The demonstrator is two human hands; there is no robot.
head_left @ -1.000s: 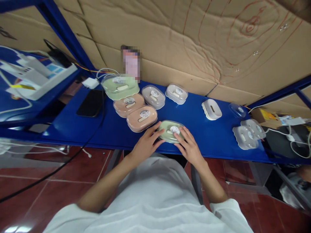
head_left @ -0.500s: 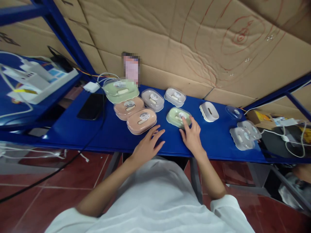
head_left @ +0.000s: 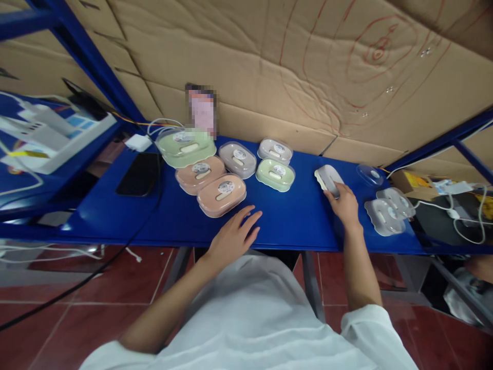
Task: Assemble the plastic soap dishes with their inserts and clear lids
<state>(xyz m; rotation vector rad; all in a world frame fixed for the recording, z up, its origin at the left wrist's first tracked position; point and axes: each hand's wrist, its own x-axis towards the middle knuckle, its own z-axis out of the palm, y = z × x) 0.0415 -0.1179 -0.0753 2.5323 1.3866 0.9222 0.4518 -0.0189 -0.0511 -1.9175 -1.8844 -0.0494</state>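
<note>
Basically right hand fingers on the lidless white soap dish right of the closed ones, left hand open, flat on the blue bench; best gripped by both sides, kept level.

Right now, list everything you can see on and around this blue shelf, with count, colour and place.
Green soap boxes: 2; a large one at back left, a small one mid-shelf.
Pink soap boxes: 2, peach-pink; stacked left of centre.
Grey-white lidded boxes: 2; behind the small green one.
White soap box: 1, without a lid; right of centre, under the right fingers.
Clear lids: 3; right end of shelf.
Black phone: 1; left, lying flat.
Blue shelf: 1; across the middle.
Cardboard wall: brown; behind.
White tray of cables: 1; far left.
Left hand: flat on the shelf, empty.
Right hand: on the white soap box.
</note>
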